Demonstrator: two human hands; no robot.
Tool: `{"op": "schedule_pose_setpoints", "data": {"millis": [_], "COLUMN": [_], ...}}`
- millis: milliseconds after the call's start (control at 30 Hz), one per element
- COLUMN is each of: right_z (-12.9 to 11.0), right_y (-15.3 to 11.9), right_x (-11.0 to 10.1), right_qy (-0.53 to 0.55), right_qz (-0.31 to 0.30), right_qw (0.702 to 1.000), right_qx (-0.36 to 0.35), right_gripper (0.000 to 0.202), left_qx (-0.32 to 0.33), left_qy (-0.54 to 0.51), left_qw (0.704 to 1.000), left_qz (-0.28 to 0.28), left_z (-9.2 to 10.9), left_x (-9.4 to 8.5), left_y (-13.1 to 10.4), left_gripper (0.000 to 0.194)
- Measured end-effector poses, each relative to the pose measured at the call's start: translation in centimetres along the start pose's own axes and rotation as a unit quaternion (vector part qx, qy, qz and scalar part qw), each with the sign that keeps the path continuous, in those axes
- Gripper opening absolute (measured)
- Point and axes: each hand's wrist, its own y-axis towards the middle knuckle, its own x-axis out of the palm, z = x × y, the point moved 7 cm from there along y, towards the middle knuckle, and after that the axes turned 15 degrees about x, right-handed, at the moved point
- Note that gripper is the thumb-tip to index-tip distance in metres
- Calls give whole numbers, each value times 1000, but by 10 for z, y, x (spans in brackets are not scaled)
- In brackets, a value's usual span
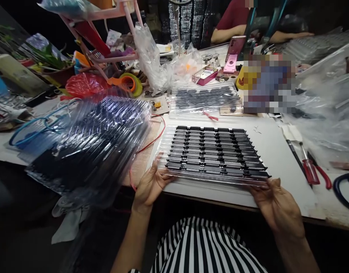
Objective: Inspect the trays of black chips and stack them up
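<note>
A clear plastic tray (161, 142) filled with rows of small black comb-like parts (211, 151) is held between my two hands at the front of the white worktop. My left hand (151, 184) grips its near left corner, thumb up at the side and fingers under the edge. At the near right corner, my right hand (278, 204) is closed on the tray in the same way. Behind it lies a second clear tray (205, 100) with dark parts inside. A tall pile of clear trays (91, 140) with dark contents leans at my left.
To the right lie a red-handled screwdriver (309, 170), red-handled pliers (322, 174) and dark-handled scissors (345, 191). A red cord (154, 142) runs beside the pile. A pink phone stand (231, 62) stands at the back, near a person (234, 19) seated opposite. Clear plastic sheeting (330, 106) covers the right side.
</note>
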Motion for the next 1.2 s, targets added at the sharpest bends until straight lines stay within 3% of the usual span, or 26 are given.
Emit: {"op": "schedule_pose_setpoints", "data": {"millis": [233,500,700,967,1200], "right_z": [-8,-33,-41,-46,-50], "right_y": [-2,-8,-10,-9,-8], "right_x": [5,36,46,53,56], "right_qy": [-44,-77,-54,-50,-31], "right_qz": [-5,-41,-64,-88,-90], "right_qw": [999,994,993,990,991], "right_qx": [-11,-64,-80,-99,-91], "right_gripper": [30,44,44,45,45], "left_qx": [4,24,25,18,46], "left_qy": [21,53,53,-25,-16], "left_qw": [1000,998,998,999,999], "left_qz": [1,-11,-7,39,18], "left_z": [15,27,27,23,24], "left_x": [8,14,7,1,2], "left_y": [5,10,14,18,22], "left_gripper": [58,64,64,66,58]}}
